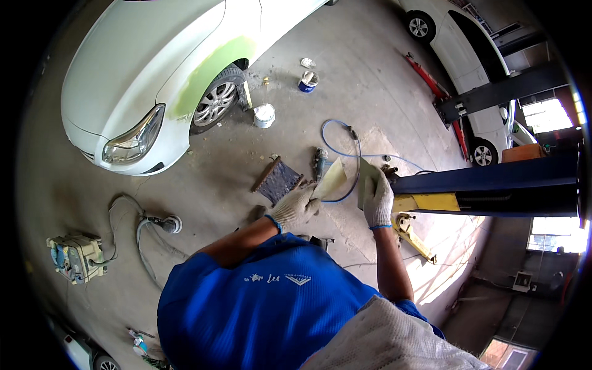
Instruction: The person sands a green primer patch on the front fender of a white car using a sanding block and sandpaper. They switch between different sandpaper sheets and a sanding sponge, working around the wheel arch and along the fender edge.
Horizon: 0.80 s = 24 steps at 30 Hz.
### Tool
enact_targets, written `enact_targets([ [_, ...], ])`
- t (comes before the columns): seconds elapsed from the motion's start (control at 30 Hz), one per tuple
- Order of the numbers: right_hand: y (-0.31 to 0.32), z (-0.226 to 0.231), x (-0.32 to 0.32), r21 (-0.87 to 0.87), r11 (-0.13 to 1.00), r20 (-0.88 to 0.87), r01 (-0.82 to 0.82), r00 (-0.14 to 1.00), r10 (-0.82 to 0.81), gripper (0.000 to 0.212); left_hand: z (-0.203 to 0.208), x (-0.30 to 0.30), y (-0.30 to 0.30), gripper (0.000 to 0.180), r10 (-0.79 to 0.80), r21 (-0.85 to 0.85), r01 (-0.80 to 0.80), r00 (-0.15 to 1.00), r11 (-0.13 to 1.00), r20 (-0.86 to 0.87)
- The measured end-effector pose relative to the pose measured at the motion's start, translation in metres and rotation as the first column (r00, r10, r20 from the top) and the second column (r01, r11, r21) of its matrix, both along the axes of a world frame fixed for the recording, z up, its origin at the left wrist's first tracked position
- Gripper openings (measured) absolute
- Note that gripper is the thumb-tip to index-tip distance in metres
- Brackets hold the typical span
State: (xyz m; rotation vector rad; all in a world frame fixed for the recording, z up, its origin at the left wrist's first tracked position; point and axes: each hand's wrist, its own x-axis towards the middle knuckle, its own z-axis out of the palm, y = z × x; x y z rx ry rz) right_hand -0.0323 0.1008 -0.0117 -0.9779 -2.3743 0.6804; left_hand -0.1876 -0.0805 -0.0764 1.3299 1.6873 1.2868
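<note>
Both my hands wear white knitted gloves with blue cuffs and are raised in front of my chest. My left hand point(295, 208) is closed on the lower end of a pale yellow sheet point(332, 180), perhaps sandpaper. A darker grey-green sheet point(364, 179) of similar look is gripped in my right hand point(378, 202), whose fingers curl over its edge. The two sheets are close together; whether they touch I cannot tell. Below them on the floor are a low stool point(279, 180) with a dark woven seat and a tool point(320, 161) beside it.
A white car point(142, 74) with a green-tinted fender point(216, 61) stands front left. Near its wheel are a white tub point(264, 116) and a blue can point(308, 82). A blue hose point(345, 197) loops across the floor. A lift post point(493, 185) stands right; a corded sander point(171, 223) lies left.
</note>
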Motion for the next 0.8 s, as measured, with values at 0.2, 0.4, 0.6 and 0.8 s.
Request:
enact_targets([
  [0.2, -0.023, 0.001, -0.011, -0.411, 0.911, 0.136, 0.020, 0.990, 0.040, 0.029, 0.000, 0.001, -0.005, 0.043, 0.126, 0.025, -0.124, 0.985, 0.992, -0.119],
  [0.4, -0.029, 0.012, -0.012, -0.288, 0.947, -0.107, -0.143, 0.987, 0.117, 0.029, -0.011, -0.003, -0.014, 0.046, 0.020, -0.143, -0.051, 0.978, 0.988, -0.206],
  [0.6, -0.033, 0.038, -0.004, -0.088, 0.959, -0.156, -0.271, 0.954, 0.255, 0.028, 0.013, -0.010, -0.014, 0.032, 0.152, 0.057, -0.144, 0.973, 0.988, -0.176],
  [0.8, -0.017, 0.004, 0.036, -0.183, 0.983, -0.141, 0.026, 0.989, -0.053, 0.026, 0.044, 0.001, -0.002, 0.026, 0.267, 0.155, -0.224, 0.884, 0.962, -0.384],
])
